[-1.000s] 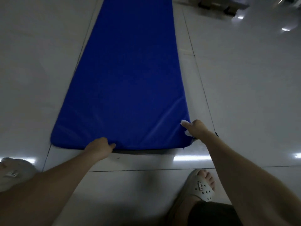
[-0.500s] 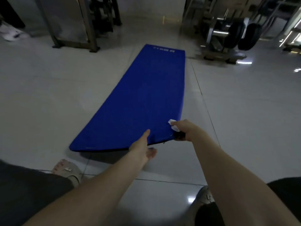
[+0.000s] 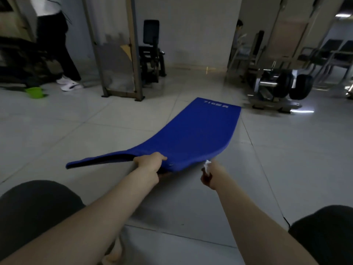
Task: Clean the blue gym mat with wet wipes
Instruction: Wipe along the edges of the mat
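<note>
The mat (image 3: pixel 200 134) is deep blue, with pale lettering at its far end and a dark underside. The wipe (image 3: pixel 207 165) is white. The floor (image 3: pixel 57 131) is light grey tile with dark seams. The tub (image 3: pixel 34 92) is bright green, the shoes (image 3: pixel 69 85) white.

Scene dimly lit, colours muted and greyish. Brightest spot found at right edge: white glare reflected on glossy floor tiles (image 3: pixel 303 111). Ceiling light (image 3: pixel 342 15) glimpsed at upper right corner. Faint shadow cast beneath raised near end of blue gym mat (image 3: pixel 191 138). Background softened by motion blur, strongest at upper left. Posts (image 3: pixel 133 46) tilted by wide-angle distortion. Lower corners left darkest.
</note>
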`<state>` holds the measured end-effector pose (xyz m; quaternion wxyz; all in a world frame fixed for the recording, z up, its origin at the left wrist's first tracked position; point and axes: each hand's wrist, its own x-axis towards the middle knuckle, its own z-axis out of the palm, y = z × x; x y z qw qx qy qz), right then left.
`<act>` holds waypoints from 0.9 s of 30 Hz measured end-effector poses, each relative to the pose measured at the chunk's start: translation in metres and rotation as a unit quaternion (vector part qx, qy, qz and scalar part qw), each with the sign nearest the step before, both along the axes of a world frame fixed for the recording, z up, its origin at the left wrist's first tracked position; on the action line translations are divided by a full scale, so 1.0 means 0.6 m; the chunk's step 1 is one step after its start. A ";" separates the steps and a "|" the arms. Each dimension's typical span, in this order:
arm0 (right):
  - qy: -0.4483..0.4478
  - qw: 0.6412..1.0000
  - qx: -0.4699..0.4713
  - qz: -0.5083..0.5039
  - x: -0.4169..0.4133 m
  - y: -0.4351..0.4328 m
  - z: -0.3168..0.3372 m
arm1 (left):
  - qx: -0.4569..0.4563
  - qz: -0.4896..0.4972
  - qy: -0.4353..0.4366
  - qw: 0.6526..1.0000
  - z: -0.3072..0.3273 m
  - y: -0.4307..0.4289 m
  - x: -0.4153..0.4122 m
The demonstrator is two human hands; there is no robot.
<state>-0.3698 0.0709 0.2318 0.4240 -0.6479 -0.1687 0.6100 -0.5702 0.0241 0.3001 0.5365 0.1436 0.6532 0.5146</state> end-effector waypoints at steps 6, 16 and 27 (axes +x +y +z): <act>0.129 0.989 0.038 -0.055 -0.032 0.005 0.013 | 0.031 -0.065 0.006 0.997 0.036 -0.044 -0.058; 0.062 0.982 0.072 -0.163 -0.033 -0.010 0.012 | 0.074 -0.093 -0.002 0.993 0.104 -0.044 -0.059; 0.112 0.919 0.138 -0.351 0.082 -0.077 0.077 | 0.173 -0.160 -0.053 0.970 0.112 -0.019 0.038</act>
